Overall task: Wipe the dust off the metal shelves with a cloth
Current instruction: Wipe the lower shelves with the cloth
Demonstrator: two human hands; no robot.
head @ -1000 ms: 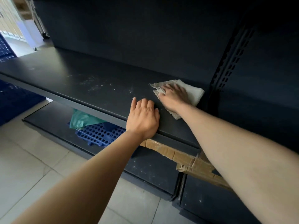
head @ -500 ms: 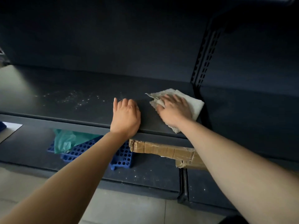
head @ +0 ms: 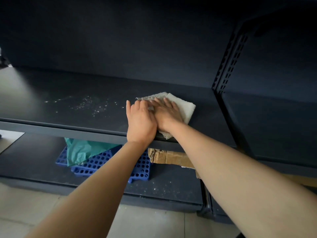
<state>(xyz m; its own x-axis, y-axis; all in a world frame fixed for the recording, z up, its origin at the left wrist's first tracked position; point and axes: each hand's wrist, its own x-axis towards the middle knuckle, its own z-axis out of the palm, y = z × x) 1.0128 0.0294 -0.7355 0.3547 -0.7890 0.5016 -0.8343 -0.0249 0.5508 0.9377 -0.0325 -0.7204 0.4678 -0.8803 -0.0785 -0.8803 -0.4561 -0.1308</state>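
We press our right hand (head: 167, 114) flat on the grey cloth (head: 184, 105) near the metal shelf (head: 51, 107) front edge, left hand (head: 139, 121) flat alongside, touching; dust specks (head: 89, 105) lie on open shelf to its left.

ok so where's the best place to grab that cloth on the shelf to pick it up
Probably the corner of the cloth that overhangs the front lip of the shelf, pinched from the front and below. It hangs free there, while the rest lies flat under the right hand.
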